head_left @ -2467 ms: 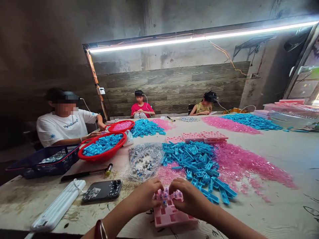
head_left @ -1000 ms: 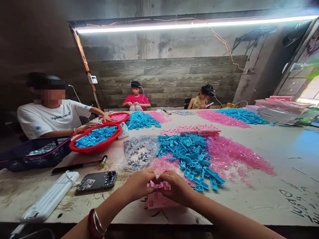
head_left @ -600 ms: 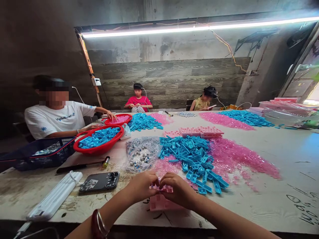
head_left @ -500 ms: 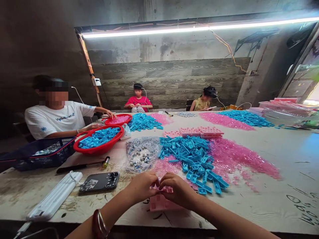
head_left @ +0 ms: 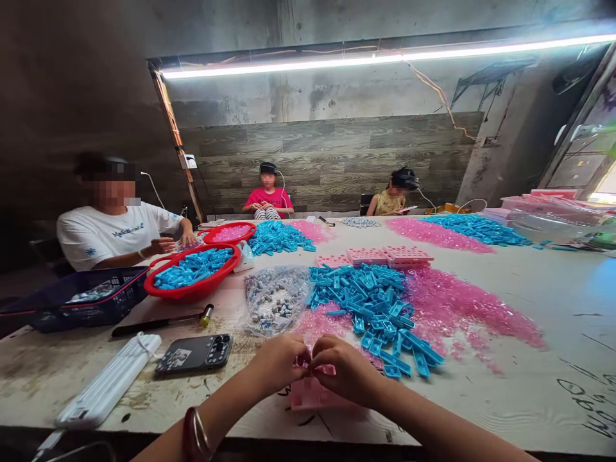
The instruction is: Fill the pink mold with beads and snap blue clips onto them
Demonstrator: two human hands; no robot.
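Long pieces [head_left: 375, 298] in bright blue; small bits [head_left: 462, 308] in see-through pink.
Tray [head_left: 315, 399], pale pink; round basket [head_left: 185, 294], red; phone [head_left: 192, 355], dark grey; power bank [head_left: 110, 382], white; bracelets [head_left: 196, 433], dark red and silver; near shirt [head_left: 115, 240], white, blue snowflake on sleeve; far shirt [head_left: 267, 197], hot pink, dark lettering; trousers [head_left: 269, 213], black-and-white stripes.

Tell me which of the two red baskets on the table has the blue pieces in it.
The nearer red basket, right beside the navy basket, holds the blue pieces. The farther red basket holds pink pieces instead.
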